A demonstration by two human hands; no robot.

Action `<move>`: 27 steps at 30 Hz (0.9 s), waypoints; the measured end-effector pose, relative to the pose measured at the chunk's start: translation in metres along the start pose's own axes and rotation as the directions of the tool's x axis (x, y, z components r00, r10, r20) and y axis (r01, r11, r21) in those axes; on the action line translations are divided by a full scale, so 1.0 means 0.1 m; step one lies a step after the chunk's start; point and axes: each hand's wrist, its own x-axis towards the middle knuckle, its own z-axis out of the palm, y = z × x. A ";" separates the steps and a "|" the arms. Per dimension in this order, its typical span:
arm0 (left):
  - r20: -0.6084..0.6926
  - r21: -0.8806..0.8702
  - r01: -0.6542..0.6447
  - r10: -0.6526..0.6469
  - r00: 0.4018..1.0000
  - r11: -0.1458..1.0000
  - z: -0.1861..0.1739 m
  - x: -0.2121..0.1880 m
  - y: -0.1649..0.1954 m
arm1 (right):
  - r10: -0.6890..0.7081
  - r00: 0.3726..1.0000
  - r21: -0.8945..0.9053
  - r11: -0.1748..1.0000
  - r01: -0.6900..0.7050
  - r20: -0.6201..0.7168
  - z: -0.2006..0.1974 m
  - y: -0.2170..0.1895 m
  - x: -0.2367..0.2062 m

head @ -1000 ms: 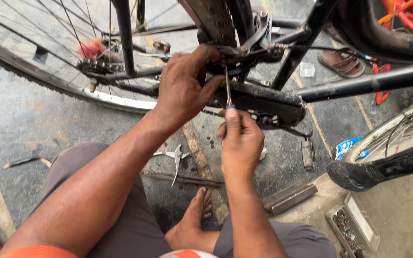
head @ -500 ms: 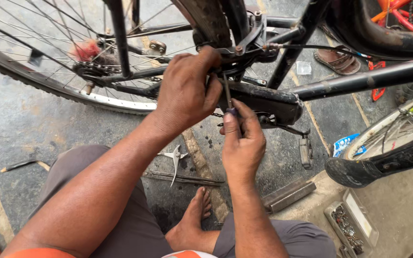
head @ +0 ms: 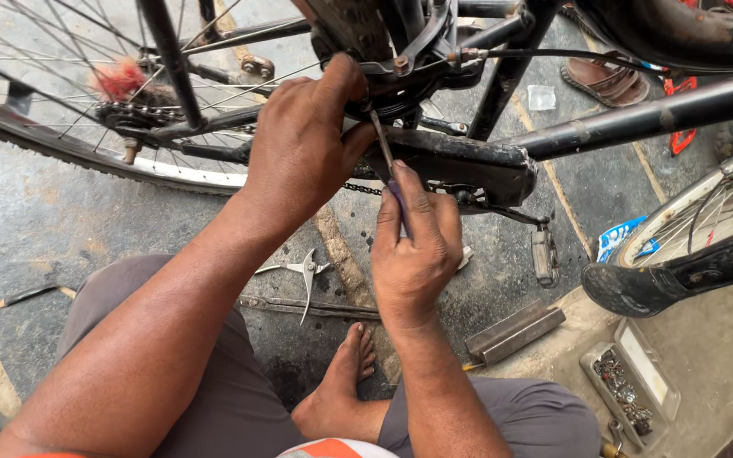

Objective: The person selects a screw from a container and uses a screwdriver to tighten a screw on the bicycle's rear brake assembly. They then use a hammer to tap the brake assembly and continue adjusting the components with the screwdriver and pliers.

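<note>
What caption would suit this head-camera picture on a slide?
Left hand grips the bicycle's rear brake while the right hand drives a screwdriver up into it; pliers lie on the floor.

left hand [head: 303,157] clenched, right hand [head: 413,246] pinching

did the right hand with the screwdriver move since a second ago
Yes. The right hand holding the screwdriver has crept up toward the black chain guard, its tip now nearer the brake arm.
</note>
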 end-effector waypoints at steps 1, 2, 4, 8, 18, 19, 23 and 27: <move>-0.009 0.001 -0.011 0.011 1.000 1.000 -0.01 0.01 0.01 | -0.012 1.000 -0.023 1.000 0.013 0.002 0.00 -0.01 0.00; -0.016 0.003 -0.019 0.019 1.000 1.000 -0.03 0.02 0.02 | -0.024 1.000 -0.045 0.999 0.024 0.009 -0.01 -0.01 0.00; 0.015 -0.027 -0.021 0.022 1.000 0.999 -0.10 0.04 0.02 | 0.009 1.000 -0.002 1.000 -0.009 0.014 0.01 0.01 0.03; 0.088 -0.105 -0.058 0.067 0.994 0.993 -0.23 0.03 -0.01 | 0.093 0.991 0.229 0.967 -0.113 0.093 0.07 0.11 0.09; -0.036 -0.179 0.034 -0.041 0.998 0.983 -0.14 0.04 -0.11 | 0.002 1.000 0.181 0.983 -0.005 0.019 0.08 0.18 -0.03; -0.027 -0.184 0.071 -0.077 0.997 0.980 -0.14 0.04 -0.10 | 0.018 1.000 0.175 0.984 -0.021 0.021 0.09 0.17 -0.01; -0.050 -0.212 0.068 -0.080 0.996 0.975 -0.11 0.00 -0.03 | 0.018 0.999 0.176 0.984 -0.023 0.032 0.09 0.18 0.07; 0.075 -0.151 0.140 -0.130 0.989 0.979 -0.10 0.00 -0.01 | 0.004 0.999 0.179 0.984 -0.011 0.039 0.09 0.16 0.07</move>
